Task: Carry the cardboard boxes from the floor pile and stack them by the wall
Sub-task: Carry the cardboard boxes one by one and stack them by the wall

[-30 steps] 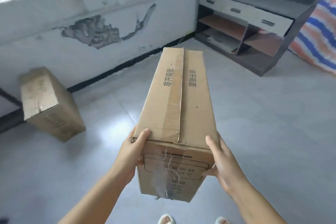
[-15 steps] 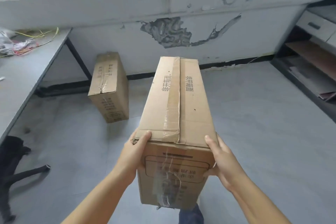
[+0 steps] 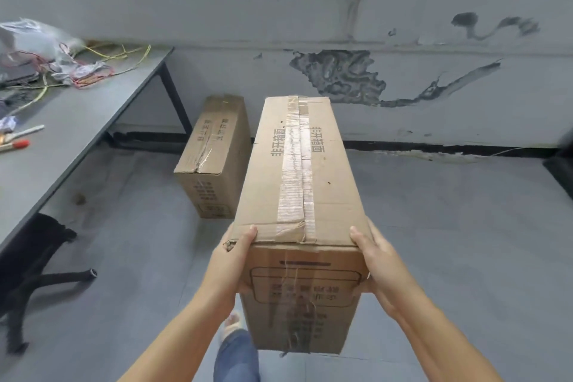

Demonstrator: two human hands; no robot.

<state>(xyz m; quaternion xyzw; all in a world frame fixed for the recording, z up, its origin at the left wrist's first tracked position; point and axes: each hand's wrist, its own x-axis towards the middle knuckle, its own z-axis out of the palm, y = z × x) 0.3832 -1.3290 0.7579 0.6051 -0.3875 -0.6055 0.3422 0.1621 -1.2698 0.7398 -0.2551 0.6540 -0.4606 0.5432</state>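
My left hand point(image 3: 231, 260) and right hand point(image 3: 379, 260) clamp the near end of the box point(image 3: 297, 195) from either side, thumbs hooked over its top edge, holding it in the air out in front of me. I judge I'm mid-carry: the second box point(image 3: 214, 155) already stands on the floor point(image 3: 449, 226) by the wall point(image 3: 248, 71), just left of mine. Next I'd close in and lower mine squarely onto it.

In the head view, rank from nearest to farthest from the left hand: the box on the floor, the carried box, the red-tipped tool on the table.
1. Carried box: gripped by the left hand at its near corner.
2. Box on the floor: ahead, by the wall.
3. Red-tipped tool: far left on the table.
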